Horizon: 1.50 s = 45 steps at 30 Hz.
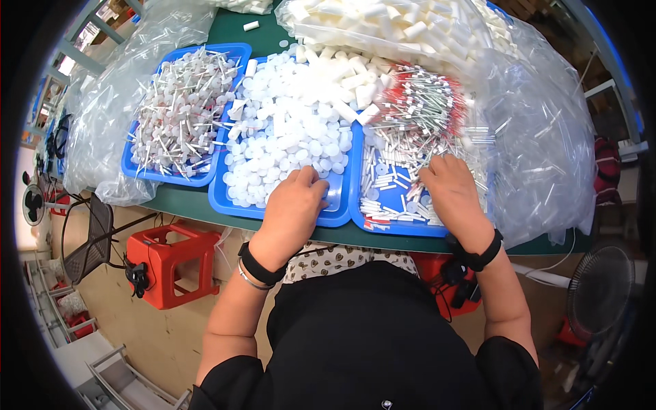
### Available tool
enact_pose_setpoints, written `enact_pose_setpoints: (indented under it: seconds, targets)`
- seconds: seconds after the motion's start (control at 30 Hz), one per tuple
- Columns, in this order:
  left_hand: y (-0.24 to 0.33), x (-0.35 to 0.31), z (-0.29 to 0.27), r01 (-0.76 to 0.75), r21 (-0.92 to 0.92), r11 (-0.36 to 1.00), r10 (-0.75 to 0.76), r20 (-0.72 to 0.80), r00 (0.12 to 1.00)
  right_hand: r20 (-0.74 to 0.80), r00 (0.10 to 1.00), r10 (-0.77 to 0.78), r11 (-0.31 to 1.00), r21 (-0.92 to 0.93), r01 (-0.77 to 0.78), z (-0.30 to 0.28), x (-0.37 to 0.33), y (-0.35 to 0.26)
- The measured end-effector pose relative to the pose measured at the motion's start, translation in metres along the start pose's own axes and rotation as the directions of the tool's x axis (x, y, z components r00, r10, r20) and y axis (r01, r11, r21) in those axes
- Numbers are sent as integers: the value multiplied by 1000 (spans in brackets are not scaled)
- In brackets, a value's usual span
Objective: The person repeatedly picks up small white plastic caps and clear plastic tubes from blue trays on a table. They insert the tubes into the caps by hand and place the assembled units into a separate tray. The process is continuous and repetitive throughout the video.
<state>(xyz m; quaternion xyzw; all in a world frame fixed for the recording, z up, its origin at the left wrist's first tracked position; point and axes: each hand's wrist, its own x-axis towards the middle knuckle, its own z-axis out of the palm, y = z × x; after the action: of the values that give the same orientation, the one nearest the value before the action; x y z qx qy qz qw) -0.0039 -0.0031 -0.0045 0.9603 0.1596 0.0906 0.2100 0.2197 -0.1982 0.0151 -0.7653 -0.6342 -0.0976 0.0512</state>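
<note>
The left hand (296, 199) is at the near part of the middle blue tray (337, 220), its curled fingertips at the translucent discs (290, 140) heaped there. The right hand (452, 195) bends down over the right blue tray (391, 198), fingertips at the slim white rods (403, 152) scattered inside. Whether either hand's fingers pinch a piece or are loose, I cannot tell. Red-tipped pins (424, 99) lie bunched beyond the right hand; stemmed disc pieces (181, 113) fill the left blue tray (220, 48).

One head-worn fisheye looks steeply down, torso (372, 335) nearest, green worktable (184, 199) beyond.
</note>
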Motion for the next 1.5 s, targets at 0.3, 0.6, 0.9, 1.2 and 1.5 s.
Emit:
enact_pose_setpoints:
  seconds: [0.3, 0.6, 0.9, 1.2, 1.5]
  targets:
    - [2, 3, 1, 56, -302, 952, -78, -63, 995, -136, 987, 81, 947, 319, -33, -4, 10, -13]
    - [35, 6, 17, 319, -832, -453, -164, 430, 888, -192, 981, 28, 894, 445, 61, -24, 17, -34]
    - [45, 6, 37, 293, -671, -681, -87, 472, 877, -197, 980, 40, 886, 460, 56, -22, 13, -47]
    - [45, 6, 39, 292, -701, -651, -105, 464, 880, -181, 981, 71, 902, 431, 14, -21, 12, -49]
    - [45, 5, 41, 303, -716, -629, -114, 471, 875, -212, 976, 49, 922, 385, 37, -21, 12, -50]
